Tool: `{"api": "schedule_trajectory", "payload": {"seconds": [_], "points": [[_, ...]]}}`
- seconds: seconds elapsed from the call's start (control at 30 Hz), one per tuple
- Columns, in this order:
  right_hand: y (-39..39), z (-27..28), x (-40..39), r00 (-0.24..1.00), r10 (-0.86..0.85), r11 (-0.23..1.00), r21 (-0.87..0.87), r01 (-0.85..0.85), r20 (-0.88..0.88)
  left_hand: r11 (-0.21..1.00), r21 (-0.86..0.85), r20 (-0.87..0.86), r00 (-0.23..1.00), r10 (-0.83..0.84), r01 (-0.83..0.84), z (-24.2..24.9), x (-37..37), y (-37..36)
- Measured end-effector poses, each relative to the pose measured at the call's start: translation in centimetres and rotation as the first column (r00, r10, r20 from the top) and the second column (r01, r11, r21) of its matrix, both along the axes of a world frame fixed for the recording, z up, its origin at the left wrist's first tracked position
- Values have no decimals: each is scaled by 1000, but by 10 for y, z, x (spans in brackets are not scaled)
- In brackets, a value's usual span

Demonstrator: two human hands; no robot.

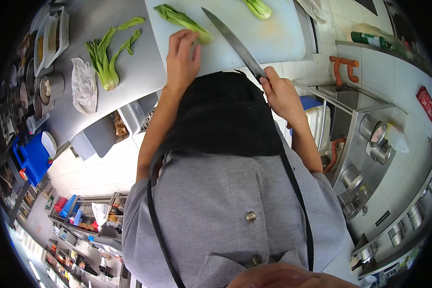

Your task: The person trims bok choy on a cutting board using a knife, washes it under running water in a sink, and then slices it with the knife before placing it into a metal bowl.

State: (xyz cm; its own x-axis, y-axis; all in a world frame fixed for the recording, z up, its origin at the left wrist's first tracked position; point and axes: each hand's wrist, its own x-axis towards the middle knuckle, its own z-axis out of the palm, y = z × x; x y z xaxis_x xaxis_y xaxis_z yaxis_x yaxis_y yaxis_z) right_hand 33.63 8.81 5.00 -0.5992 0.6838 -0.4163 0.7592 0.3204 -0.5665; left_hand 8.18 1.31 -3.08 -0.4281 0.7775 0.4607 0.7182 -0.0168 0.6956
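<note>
My right hand point(281, 93) is closed round the handle of a large knife point(235, 44), whose blade points up and left over the white cutting board point(230, 21). On the board's left part lies a green leafy vegetable point(183, 20) with a pale base. My left hand point(183, 60) is beside it, fingers bent and partly apart, fingertips at its lower edge near the base; whether they press on it is hard to tell. Another leafy vegetable point(259, 8) is cut off by the top edge of the view. Loose green stalks point(103, 60) lie on the metal counter left of the board.
A crumpled white cloth point(84, 86) lies on the metal counter point(134, 77). Metal pots point(53, 86) and a white basket point(53, 38) stand at far left. A grey bin point(98, 137) is below the counter. Another cloth point(314, 9) is right of the board.
</note>
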Motion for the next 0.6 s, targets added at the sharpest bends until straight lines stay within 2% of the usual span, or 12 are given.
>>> {"api": "schedule_trajectory", "payload": {"seconds": [0.07,0.13,0.17,0.23,0.33,0.4,0.47,0.6], "points": [[3,-2,2,1000,-10,1000,26,10,3,1000,0,9,1000,28,-28,-1,-11,11],[6,-3,4,996,-85,996,29,84,19,982,-134,-206,966,-157,131,-2,-31,16],[7,-5,6,997,-76,997,33,75,16,984,-131,-209,967,-147,122,-4,-35,25],[10,-11,8,992,-118,988,92,123,-52,964,-84,-243,932,-267,254,-7,-40,42],[15,-8,7,989,-142,986,83,145,-40,960,-147,-239,933,-270,240,-5,-31,52],[15,-10,13,986,-156,980,118,161,-53,975,-122,-243,947,-209,183,-7,-39,50],[16,-11,20,965,-257,962,75,261,-57,989,-106,-197,977,78,-100,-7,-54,41],[17,-19,33,950,-307,946,88,312,-62,975,-184,-249,966,73,-122,5,-68,38]]}}
